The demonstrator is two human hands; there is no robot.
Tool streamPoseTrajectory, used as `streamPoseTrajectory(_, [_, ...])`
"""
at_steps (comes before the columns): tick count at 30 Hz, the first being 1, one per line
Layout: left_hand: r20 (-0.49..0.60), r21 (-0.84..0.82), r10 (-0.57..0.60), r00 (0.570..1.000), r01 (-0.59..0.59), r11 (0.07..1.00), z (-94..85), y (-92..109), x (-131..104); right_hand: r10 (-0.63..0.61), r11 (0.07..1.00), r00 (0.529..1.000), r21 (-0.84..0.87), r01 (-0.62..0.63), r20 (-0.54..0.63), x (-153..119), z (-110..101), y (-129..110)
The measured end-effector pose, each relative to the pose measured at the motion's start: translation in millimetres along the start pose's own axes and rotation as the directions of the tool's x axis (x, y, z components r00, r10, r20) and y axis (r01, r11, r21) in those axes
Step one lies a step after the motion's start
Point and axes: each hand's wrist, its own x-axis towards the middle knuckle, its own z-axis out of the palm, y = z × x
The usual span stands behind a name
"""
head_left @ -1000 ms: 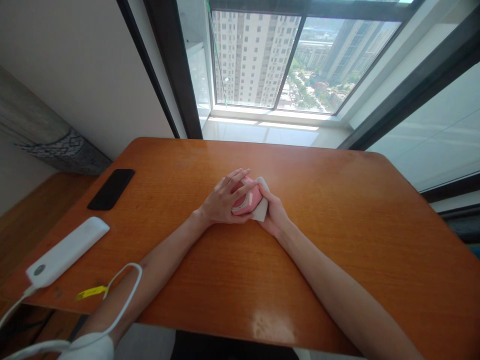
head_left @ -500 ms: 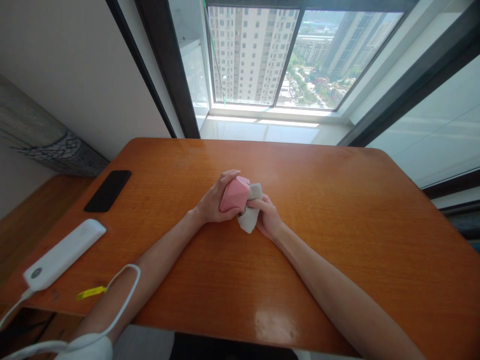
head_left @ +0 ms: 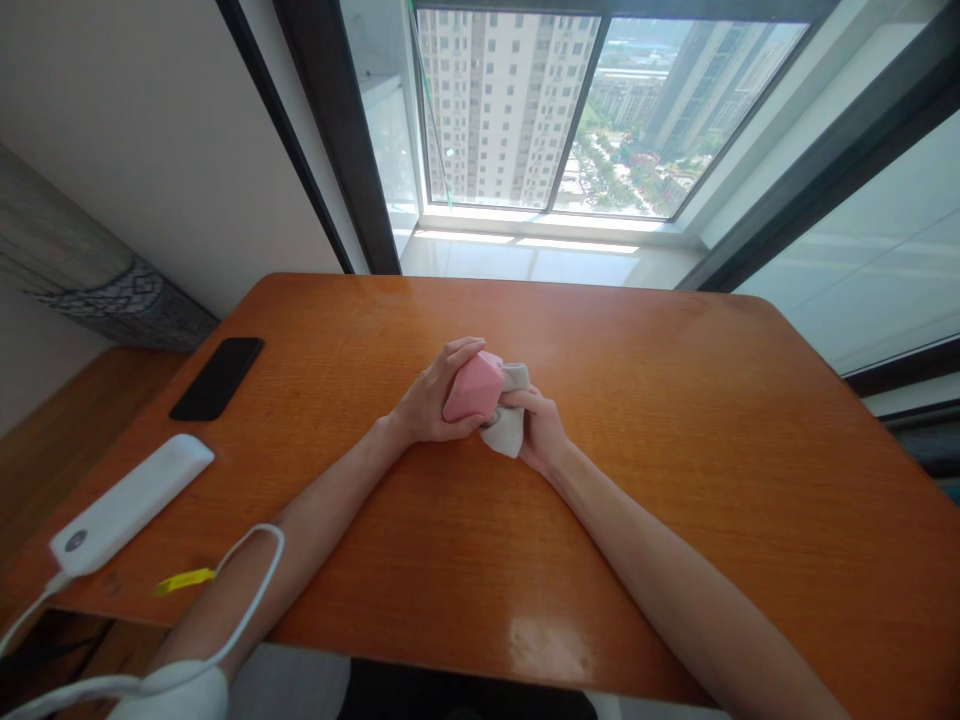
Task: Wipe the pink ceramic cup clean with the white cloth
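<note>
A pink faceted object (head_left: 474, 387), its kind not clear, is gripped in my left hand (head_left: 439, 398), with fingers over its far side and the thumb along its near side. My right hand (head_left: 541, 428) pinches a pale grey cloth (head_left: 506, 430) against the right side of the pink object. Part of the cloth hangs below the fingers, and another part stands up behind them. Both hands are over the middle of the wooden table (head_left: 660, 450). The face of the pink object under the cloth is hidden.
A black phone (head_left: 217, 378) lies at the table's left side. Nearer to me is a white power bank-like device (head_left: 133, 505) with a cable. A white cord with a yellow tag (head_left: 186, 581) crosses my left forearm. Beyond the table is a window (head_left: 555, 120).
My right hand and the cloth have shifted slightly right and up against the pink object. The left hand keeps its hold, moving very little to the right.
</note>
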Motion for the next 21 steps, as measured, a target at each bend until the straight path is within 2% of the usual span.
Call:
streamPoseTrajectory(3, [-0.008, 0.062, 0.058, 0.998, -0.058, 0.996, 0.3, 1.1, 0.6, 0.024, 0.999, 0.999, 0.035, -0.023, -0.031, 1.5, -1.4, -0.4])
streamPoseTrajectory(6, [-0.015, 0.047, 0.056, 0.998, -0.055, 0.997, 0.8, 0.3, 0.3, 0.028, 0.999, 0.998, 0.042, -0.026, -0.055, 2.6, -2.7, -1.0])
streamPoseTrajectory(9, [-0.023, -0.047, -0.020, 1.000, 0.019, 0.999, 0.4, -0.3, 0.0, -0.004, 1.000, 1.000, -0.017, 0.004, -0.018, 2.8, -2.2, -1.1])
streamPoseTrajectory(13, [0.028, -0.153, -0.156, 0.987, 0.159, 0.975, -0.7, 1.0, 0.6, -0.028, 0.998, 0.999, -0.052, 0.029, 0.020, 3.5, -1.8, -0.2])
streamPoseTrajectory(17, [0.073, -0.149, -0.185, 0.980, 0.194, 0.970, -0.4, 0.6, 0.3, 0.005, 1.000, 0.999, 0.005, -0.005, -0.045, 5.3, -3.9, 0.9])
streamPoseTrajectory(21, [0.138, -0.138, -0.156, 0.978, 0.175, 0.975, 0.6, -2.3, -0.7, 0.034, 0.998, 0.995, 0.052, -0.029, -0.097, 6.8, -6.4, -1.4])
